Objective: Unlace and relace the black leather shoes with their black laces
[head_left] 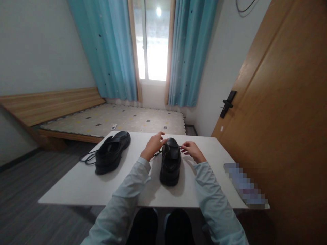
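Observation:
A black lace-up shoe [170, 170] stands on the white table in front of me, toe pointing away, its tongue showing near the front. At its left side is my left hand [153, 146], fingers bent and apart, thumb against the shoe's upper. Under that hand a dark shoelace [157, 153] trails out to the left. My right hand [192, 151] is on the other side, thumb and forefinger pinched on a lace end close to the shoe. The matching black shoe [109, 154] rests farther left, its laces [89, 158] loose over the table's edge.
The white table [79, 185] reaches close to my knees. A blurred-out flat item [245, 187] lies along its right edge. Beyond is a bed [133, 119] with a small white object [113, 126] on it. A wooden door [276, 112] stands close on the right.

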`<state>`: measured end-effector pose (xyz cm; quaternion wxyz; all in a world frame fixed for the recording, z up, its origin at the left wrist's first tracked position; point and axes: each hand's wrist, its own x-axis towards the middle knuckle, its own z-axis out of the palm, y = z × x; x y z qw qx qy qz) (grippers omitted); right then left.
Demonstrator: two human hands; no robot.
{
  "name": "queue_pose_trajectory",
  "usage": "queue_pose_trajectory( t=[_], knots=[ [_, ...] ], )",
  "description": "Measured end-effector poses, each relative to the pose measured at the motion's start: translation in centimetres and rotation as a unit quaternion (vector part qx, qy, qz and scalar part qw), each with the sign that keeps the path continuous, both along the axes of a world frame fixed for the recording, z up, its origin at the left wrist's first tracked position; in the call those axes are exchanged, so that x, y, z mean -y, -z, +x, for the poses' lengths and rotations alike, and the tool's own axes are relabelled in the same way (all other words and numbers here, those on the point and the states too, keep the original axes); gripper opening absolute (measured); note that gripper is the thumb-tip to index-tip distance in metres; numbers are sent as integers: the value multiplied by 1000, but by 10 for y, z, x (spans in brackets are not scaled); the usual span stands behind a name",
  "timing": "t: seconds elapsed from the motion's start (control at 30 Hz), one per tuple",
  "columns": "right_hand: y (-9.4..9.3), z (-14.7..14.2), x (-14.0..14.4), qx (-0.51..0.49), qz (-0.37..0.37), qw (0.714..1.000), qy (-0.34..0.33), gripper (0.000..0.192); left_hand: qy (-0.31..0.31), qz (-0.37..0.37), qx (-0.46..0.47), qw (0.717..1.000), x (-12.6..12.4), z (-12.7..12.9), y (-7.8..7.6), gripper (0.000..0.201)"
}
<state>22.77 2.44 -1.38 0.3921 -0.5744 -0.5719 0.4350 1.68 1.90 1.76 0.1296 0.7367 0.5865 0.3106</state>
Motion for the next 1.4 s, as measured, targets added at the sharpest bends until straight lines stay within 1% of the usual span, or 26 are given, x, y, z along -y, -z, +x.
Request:
queue_pose_trajectory(
  t=[0.03, 0.1, 0.17, 0.23, 0.33, 0.43, 0.5, 0.6, 0.67, 0.77, 0.83, 0.9, 0.97, 1.03, 1.1, 1.17, 1.23, 1.3, 1.4],
  knots=[
    [-1, 0, 1, -3, -5, 1000, 5, 13, 14, -29, -2, 999, -1, -7, 2, 35],
    [-3, -1, 2, -14, -11, 1000, 14, 12, 59, -70, -4, 996, -4, -18, 7, 33],
    [-4, -1, 3, -25, -11, 999, 22, 12, 100, -77, 6, 992, -7, -25, 15, 28],
    [-5, 0, 3, -42, -10, 999, 32, 12, 112, -71, 35, 990, -9, -30, 24, 27],
    [-6, 4, 2, -79, -4, 995, 66, 10, 77, -50, 67, 993, -11, -34, 32, 29],
    [-7, 10, -1, -129, 24, 985, 113, 9, 16, -6, 63, 998, -10, -37, 34, 25],
    [-8, 14, -3, -168, 46, 973, 151, 8, -24, 24, 62, 998, -9, -39, 34, 23],
    [-10, 22, -7, -232, 89, 943, 220, 9, -58, 58, 69, 994, -7, -43, 33, 21],
    [-11, 28, -9, -265, 127, 917, 270, 11, -47, 63, 79, 994, -5, -45, 32, 22],
    [-14, 39, -11, -297, 180, 877, 333, 13, 15, 33, 87, 996, -3, -47, 30, 23],
    [-16, 47, -12, -321, 203, 850, 365, 9, 63, 19, 90, 994, -2, -48, 28, 24],
    [-18, 54, -13, -344, 223, 823, 394, 5, 97, 23, 98, 990, -2, -49, 27, 25],
    [-19, 60, -13, -359, 239, 799, 419, 4, 116, 30, 114, 986, -2, -49, 26, 27],
    [-19, 66, -13, -362, 249, 783, 439, 7, 124, 22, 143, 982, -1, -50, 25, 29],
    [-19, 73, -13, -345, 259, 777, 458, 9, 132, -12, 190, 973, 1, -51, 25, 33],
    [-19, 80, -12, -315, 274, 775, 474, 13, 150, -65, 248, 955, 4, -51, 24, 39],
    [-19, 85, -11, -297, 288, 765, 493, 15, 171, -102, 299, 933, 7, -52, 23, 42],
    [-19, 90, -9, -294, 297, 749, 514, 16, 179, -106, 337, 918, 9, -53, 21, 42],
    [-19, 93, -8, -314, 318, 716, 536, 15, 176, -71, 386, 903, 9, -54, 20, 46]
  ],
)
